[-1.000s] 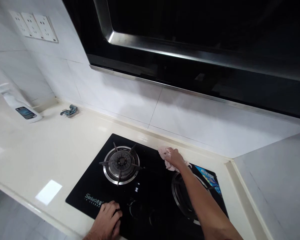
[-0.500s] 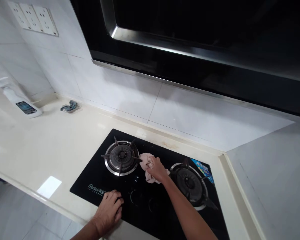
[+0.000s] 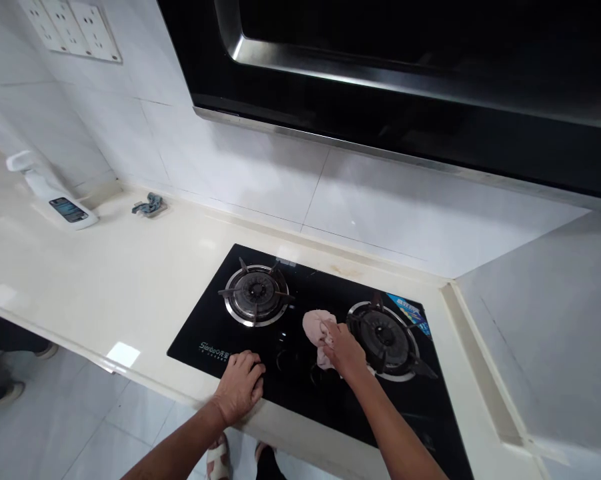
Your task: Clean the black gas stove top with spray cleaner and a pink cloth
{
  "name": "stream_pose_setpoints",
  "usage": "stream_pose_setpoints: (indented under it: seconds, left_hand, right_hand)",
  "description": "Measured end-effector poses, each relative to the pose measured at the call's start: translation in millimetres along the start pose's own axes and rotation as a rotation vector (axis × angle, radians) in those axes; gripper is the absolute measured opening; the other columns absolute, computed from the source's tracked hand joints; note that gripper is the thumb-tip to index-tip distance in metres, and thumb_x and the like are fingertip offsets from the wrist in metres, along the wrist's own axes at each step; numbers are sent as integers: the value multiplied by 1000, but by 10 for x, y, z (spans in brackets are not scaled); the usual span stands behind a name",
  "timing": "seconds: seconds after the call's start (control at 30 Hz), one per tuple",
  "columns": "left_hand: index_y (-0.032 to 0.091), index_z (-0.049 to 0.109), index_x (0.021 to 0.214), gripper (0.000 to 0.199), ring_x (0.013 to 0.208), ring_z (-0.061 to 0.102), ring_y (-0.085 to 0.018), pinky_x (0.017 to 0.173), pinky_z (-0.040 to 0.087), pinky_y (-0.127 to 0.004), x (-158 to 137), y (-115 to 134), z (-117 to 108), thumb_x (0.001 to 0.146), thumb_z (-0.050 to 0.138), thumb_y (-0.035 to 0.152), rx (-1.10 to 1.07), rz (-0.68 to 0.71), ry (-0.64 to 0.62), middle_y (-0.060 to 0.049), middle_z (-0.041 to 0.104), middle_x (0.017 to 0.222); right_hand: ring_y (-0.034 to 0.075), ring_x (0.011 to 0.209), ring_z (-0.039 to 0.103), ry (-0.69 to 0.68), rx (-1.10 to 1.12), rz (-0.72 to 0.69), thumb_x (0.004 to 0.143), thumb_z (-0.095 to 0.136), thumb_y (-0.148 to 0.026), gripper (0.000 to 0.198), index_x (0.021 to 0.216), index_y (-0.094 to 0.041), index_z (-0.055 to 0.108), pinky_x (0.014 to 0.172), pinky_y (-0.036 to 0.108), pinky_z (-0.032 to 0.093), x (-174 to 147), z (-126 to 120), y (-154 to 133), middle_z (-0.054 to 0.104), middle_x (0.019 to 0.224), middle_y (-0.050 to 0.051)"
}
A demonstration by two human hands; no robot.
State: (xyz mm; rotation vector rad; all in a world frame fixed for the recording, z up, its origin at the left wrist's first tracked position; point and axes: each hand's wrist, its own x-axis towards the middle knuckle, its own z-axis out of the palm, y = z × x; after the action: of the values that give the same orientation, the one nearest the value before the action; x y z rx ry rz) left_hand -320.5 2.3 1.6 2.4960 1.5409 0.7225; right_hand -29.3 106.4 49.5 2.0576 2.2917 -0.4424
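Observation:
My right hand [image 3: 347,350] is closed around a crumpled pale pink cloth [image 3: 317,327] and presses it on the black glass gas hob [image 3: 300,287]. The cloth lies between the left burner [image 3: 257,293] and the right burner [image 3: 384,337], nearer the right one. Part of it is hidden under my fingers. My left hand [image 3: 241,383] rests on the front edge of the hob, close to the printed brand lettering; its fingers are slightly bent and it holds nothing.
Above the hob juts a black range hood [image 3: 380,113]. On the cream countertop [image 3: 130,280] at left stand a white spray bottle [image 3: 63,200] and a blue-grey crumpled scrap [image 3: 150,203]. Another person's feet [image 3: 10,393] show at the lower left.
My right hand has slid the cloth right and toward me, away from the left burner. My left hand stays on the front edge. The whole view has shifted slightly.

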Motion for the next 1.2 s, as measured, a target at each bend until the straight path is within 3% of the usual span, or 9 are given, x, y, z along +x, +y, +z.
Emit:
stream_pose_setpoints:
  seconds: [0.23,0.43,0.57,0.73,0.83,0.93,1.0,1.07,1.2]
  left_hand:
    - [20,64,105,25,109,50,-26,89,41,-43,26,4,-37,84,54,12,-40,-11,-32,-8,60,111]
    - [20,63,105,23,108,48,-28,88,39,-46,42,-7,-35,85,55,13,-83,-26,-36,-9,59,111]
    - [20,64,104,22,106,50,-26,89,41,-46,10,66,-25,85,54,14,-163,-70,6,-9,58,108]
    - [18,61,114,27,110,52,-24,93,48,-43,-276,200,-148,89,50,19,-309,-71,56,-11,57,115]
    - [20,60,114,27,113,54,-25,97,49,-46,-534,47,-379,91,47,21,-433,-161,177,-12,56,118]
    - [21,61,109,24,110,58,-25,94,52,-45,-823,-300,-733,92,49,33,-506,-362,283,-9,59,114]
    - [22,61,107,30,103,60,-24,84,54,-39,-1058,-550,-989,92,51,46,-513,-544,285,-7,62,110]
    - [23,62,106,40,97,62,-23,75,54,-34,-1327,-757,-1195,89,52,58,-507,-736,263,-6,65,108]
    - [23,65,99,60,92,67,-26,73,55,-35,-1781,-969,-1296,75,55,77,-526,-981,229,-6,72,103]
  right_hand:
    - [22,101,62,105,26,132,86,56,-19,51,135,-31,51,79,30,45,-799,264,433,53,118,6]
    - [25,92,65,169,95,361,88,54,-30,46,134,-27,51,72,34,49,-1552,580,301,51,111,9]
    - [23,87,67,159,240,391,87,52,-28,49,136,-25,48,69,34,50,-1804,725,-195,51,117,11]
    - [23,96,65,44,488,226,76,57,-17,47,122,-27,57,79,34,51,-1720,811,-1265,55,123,10]
    - [23,102,63,-40,680,40,66,60,-14,46,111,-26,61,87,34,50,-1578,798,-1831,61,120,6]
    - [22,103,63,-178,1057,-87,64,64,-19,52,115,-26,59,89,34,52,-1529,732,-2086,67,114,2]
    - [22,104,64,-181,1336,-52,67,65,-24,59,125,-25,54,90,36,52,-1596,655,-2032,68,117,3]
    - [23,110,63,-55,1423,72,70,67,-32,66,133,-25,48,94,36,51,-1735,550,-1791,66,124,4]
    - [25,114,63,235,1137,401,74,66,-45,68,136,-25,46,98,36,49,-2084,357,-913,66,123,6]
